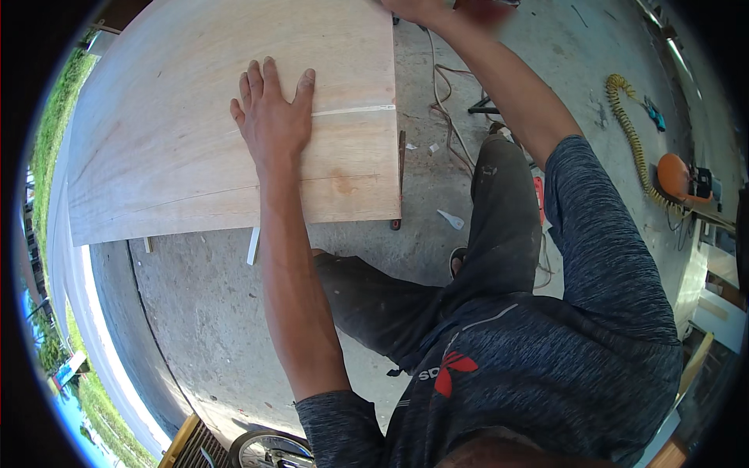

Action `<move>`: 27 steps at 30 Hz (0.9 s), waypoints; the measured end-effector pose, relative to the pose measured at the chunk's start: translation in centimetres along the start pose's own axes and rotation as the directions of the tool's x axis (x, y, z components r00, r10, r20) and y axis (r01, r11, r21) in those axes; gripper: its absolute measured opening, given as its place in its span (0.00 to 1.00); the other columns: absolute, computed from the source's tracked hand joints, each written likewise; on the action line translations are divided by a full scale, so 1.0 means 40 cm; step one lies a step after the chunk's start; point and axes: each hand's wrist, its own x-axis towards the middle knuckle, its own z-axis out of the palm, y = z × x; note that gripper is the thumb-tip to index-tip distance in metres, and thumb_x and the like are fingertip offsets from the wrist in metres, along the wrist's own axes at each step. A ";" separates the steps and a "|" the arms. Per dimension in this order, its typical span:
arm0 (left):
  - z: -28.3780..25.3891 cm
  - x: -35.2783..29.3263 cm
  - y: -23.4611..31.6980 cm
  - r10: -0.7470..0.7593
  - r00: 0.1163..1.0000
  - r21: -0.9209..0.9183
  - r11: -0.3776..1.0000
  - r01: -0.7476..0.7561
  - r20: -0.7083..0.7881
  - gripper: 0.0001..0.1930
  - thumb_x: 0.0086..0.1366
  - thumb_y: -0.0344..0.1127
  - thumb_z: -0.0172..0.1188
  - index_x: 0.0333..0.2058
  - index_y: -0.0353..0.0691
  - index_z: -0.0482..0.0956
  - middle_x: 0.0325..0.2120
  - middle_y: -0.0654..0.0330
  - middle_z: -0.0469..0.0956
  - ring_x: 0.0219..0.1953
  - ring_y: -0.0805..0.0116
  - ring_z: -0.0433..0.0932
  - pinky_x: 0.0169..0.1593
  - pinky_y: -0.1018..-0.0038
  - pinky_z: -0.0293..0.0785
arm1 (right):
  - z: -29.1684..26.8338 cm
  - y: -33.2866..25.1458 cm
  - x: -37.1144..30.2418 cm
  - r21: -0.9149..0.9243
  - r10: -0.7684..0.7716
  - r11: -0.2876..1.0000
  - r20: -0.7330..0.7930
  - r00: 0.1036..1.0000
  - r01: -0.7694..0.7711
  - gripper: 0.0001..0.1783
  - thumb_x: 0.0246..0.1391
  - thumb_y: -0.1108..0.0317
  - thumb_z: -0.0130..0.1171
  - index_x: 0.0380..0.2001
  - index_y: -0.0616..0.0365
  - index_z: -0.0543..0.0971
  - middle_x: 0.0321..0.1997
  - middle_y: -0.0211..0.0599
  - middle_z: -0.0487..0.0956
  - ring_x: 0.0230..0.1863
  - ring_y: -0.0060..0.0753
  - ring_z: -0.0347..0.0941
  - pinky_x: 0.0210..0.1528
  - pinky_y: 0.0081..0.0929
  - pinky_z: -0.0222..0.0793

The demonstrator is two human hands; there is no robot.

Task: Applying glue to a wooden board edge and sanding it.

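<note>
A large pale plywood sheet (179,148) lies flat in front of me, raised off the floor. My left hand (275,117) rests palm down on it with the fingers spread, holding nothing. Beside that hand a thin white line (355,111) runs across the wood to the right edge. Farther off, my right hand (417,8) is at the sheet's far right corner, cut off by the top of the picture. Its fingers are out of sight. Just right of it is a dark red blurred thing (488,14); whether the hand touches it, I cannot tell.
Cords (449,109) trail over the concrete floor (211,304) right of the sheet. A small white pointed piece (450,219) lies near my foot. A yellow coiled hose (624,117) and an orange machine (672,175) are at the right. A wheel (269,451) stands below left.
</note>
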 end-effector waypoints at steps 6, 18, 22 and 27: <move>-0.036 -0.017 -0.048 -0.048 0.999 0.062 0.997 0.047 0.007 0.39 0.71 0.65 0.50 0.71 0.45 0.64 0.74 0.52 0.57 0.77 0.55 0.51 0.77 0.51 0.42 | -0.043 -0.201 -0.305 0.208 -0.270 0.945 0.061 0.961 0.252 0.13 0.62 0.57 0.63 0.48 0.37 0.87 0.45 0.37 0.78 0.51 0.40 0.75 0.55 0.35 0.74; -0.037 -0.009 -0.060 -0.029 1.000 0.034 0.999 0.029 -0.001 0.41 0.70 0.66 0.50 0.71 0.42 0.64 0.73 0.50 0.58 0.77 0.54 0.50 0.77 0.50 0.40 | -0.019 -0.193 -0.270 0.116 -0.293 0.951 0.063 0.954 0.285 0.14 0.63 0.56 0.63 0.51 0.38 0.86 0.48 0.42 0.75 0.52 0.43 0.74 0.53 0.38 0.74; -0.008 0.020 0.001 -0.004 1.000 -0.007 1.000 0.004 0.025 0.41 0.69 0.66 0.50 0.71 0.43 0.64 0.74 0.50 0.58 0.77 0.54 0.50 0.77 0.51 0.40 | -0.047 -0.102 -0.090 -0.025 -0.004 1.000 0.238 0.971 0.011 0.19 0.63 0.52 0.60 0.49 0.50 0.86 0.52 0.54 0.77 0.57 0.50 0.74 0.58 0.42 0.71; -0.018 -0.001 -0.042 -0.019 0.999 0.006 1.000 0.019 0.033 0.41 0.69 0.66 0.50 0.71 0.43 0.64 0.74 0.51 0.57 0.77 0.55 0.50 0.77 0.51 0.40 | -0.073 -0.331 -0.397 0.193 -0.236 0.956 0.050 0.970 0.223 0.13 0.61 0.57 0.64 0.48 0.38 0.85 0.43 0.41 0.73 0.46 0.46 0.72 0.47 0.41 0.73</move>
